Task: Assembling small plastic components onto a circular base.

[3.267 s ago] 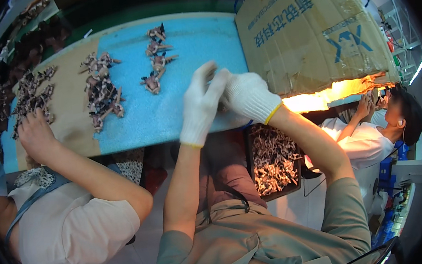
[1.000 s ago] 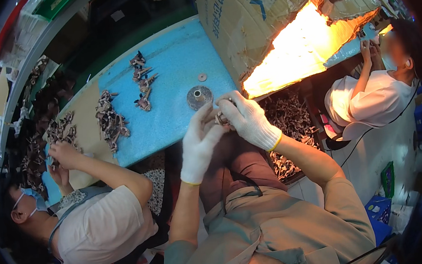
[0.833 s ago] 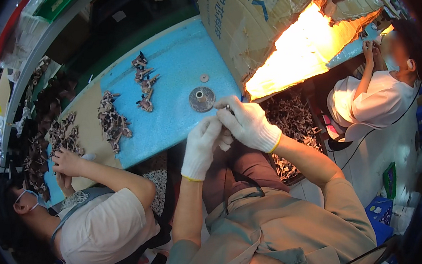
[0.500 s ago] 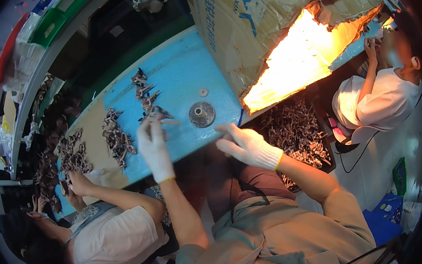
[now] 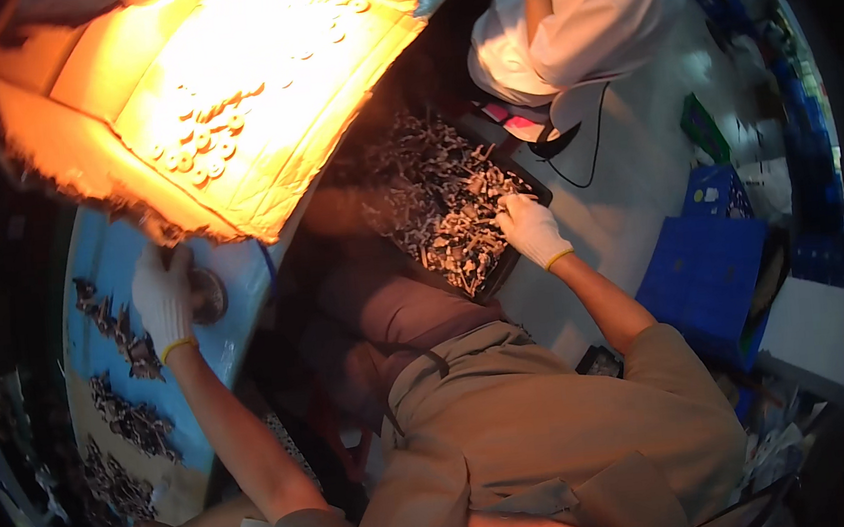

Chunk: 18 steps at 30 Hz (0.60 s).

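Note:
My left hand (image 5: 164, 298), in a white knit glove, is at the blue tabletop beside a round grey metal base (image 5: 207, 294). Its fingers bend together under the torn edge of a cardboard box; shadow hides what is between them. Far to the right, my right hand (image 5: 531, 229), also gloved, reaches to the edge of a dark bin (image 5: 536, 185) heaped with small branched metal parts (image 5: 464, 225). The right fingertips are closed among the parts, and I cannot make out which piece they pinch.
The cardboard box (image 5: 80, 143) is brightly lit inside, with several small rings (image 5: 201, 147) in it. Clusters of dark parts (image 5: 122, 335) lie on the blue tabletop (image 5: 90, 252). A co-worker in white (image 5: 611, 16) sits beyond the bin; another person's arm (image 5: 199, 524) is at lower left. Blue boxes (image 5: 699, 274) stand right.
The view has swung right. My right hand has moved from above the table's edge down to the bin. My left hand has moved from the dark parts to beside the round base.

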Available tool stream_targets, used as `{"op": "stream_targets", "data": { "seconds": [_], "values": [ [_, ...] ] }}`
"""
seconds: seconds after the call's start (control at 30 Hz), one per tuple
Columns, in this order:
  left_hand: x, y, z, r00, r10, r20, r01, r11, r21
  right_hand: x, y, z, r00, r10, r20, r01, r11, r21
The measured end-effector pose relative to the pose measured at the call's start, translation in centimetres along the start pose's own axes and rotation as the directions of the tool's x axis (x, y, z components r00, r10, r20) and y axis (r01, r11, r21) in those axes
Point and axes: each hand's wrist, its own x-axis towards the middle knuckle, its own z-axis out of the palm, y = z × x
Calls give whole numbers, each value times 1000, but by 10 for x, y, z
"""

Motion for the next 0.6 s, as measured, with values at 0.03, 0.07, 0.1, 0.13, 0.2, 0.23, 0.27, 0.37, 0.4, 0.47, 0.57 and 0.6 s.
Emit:
{"op": "stream_targets", "data": {
  "seconds": [0.03, 0.07, 0.1, 0.13, 0.2, 0.23, 0.27, 0.37, 0.4, 0.47, 0.57, 0.6],
  "values": [
    [-7, 11, -4, 986, -154, 62, 162, 976, -145, 1, 4, -5, 998, -17, -57, 21, 998, 61],
    [-6, 10, -4, 986, -150, 66, 158, 977, -140, 7, 6, -9, 993, -35, -116, 49, 992, 119],
    [-4, 2, -7, 994, -102, 39, 107, 984, -144, 18, 6, -13, 993, -21, -116, 35, 993, 117],
    [-1, -7, -6, 999, -52, 14, 54, 987, -151, 28, 4, -15, 993, -22, -115, 36, 992, 119],
    [-3, -34, -3, 995, 2, -103, -34, 952, -304, 48, -6, -16, 978, -62, -201, 50, 997, -67],
    [-9, -37, -6, 974, 44, -223, -142, 884, -445, 62, -8, -13, 989, -43, -144, 33, 997, -71],
    [-20, -41, -12, 972, 39, -232, -141, 886, -442, 67, -10, -8, 988, -54, -147, 44, 997, -69],
    [-83, -31, -34, 901, -179, -396, -106, 794, -599, 83, -37, 20, 962, -198, -188, 155, 963, -222],
    [-101, -26, -37, 903, -190, -384, -84, 801, -593, 85, -42, 31, 926, -268, -265, 221, 956, -194],
    [-110, -27, -22, 916, -145, -374, -92, 832, -547, 79, -38, 36, 892, -352, -282, 311, 933, -182],
    [-105, -22, -3, 931, -296, -215, 17, 621, -783, 79, -6, 68, 822, -374, -428, 380, 922, -76],
    [-105, -22, 1, 930, -336, -150, 54, 528, -847, 76, -4, 72, 779, -358, -514, 407, 913, -19]
  ]
}}
